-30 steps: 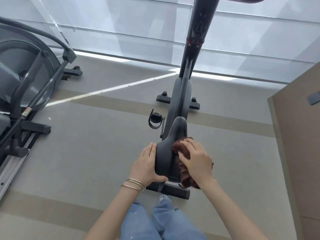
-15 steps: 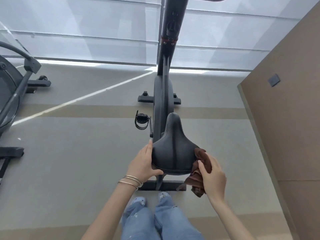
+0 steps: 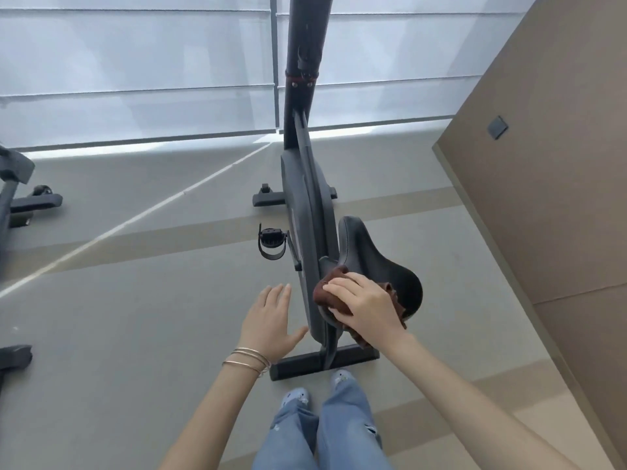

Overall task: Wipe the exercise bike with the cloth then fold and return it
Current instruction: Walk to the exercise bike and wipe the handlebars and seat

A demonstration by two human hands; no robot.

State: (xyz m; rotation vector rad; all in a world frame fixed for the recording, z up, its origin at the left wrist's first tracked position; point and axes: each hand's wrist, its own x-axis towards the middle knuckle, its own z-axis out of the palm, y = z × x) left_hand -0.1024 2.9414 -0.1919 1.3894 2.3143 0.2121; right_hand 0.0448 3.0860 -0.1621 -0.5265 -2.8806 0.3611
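A dark grey exercise bike (image 3: 302, 198) stands in front of me, its black saddle (image 3: 376, 262) just beyond my hands. My right hand (image 3: 364, 305) lies over a bunched brown cloth (image 3: 330, 291) and presses it against the left rear side of the saddle, fingers curled around the cloth. Part of the cloth hangs below my wrist. My left hand (image 3: 271, 320) hovers to the left of the bike frame with its fingers straight and spread, holding nothing and apart from the saddle. Bracelets ring its wrist.
The bike's rear foot bar (image 3: 322, 362) lies just ahead of my shoes. A pedal with a strap (image 3: 271, 244) sticks out on the left. Another machine's base (image 3: 23, 198) stands at the far left. A brown wall panel (image 3: 549, 198) runs along the right.
My left hand has let go of the saddle and pulled away to the left. My right hand has carried the cloth from the saddle's right rear edge over to its left side.
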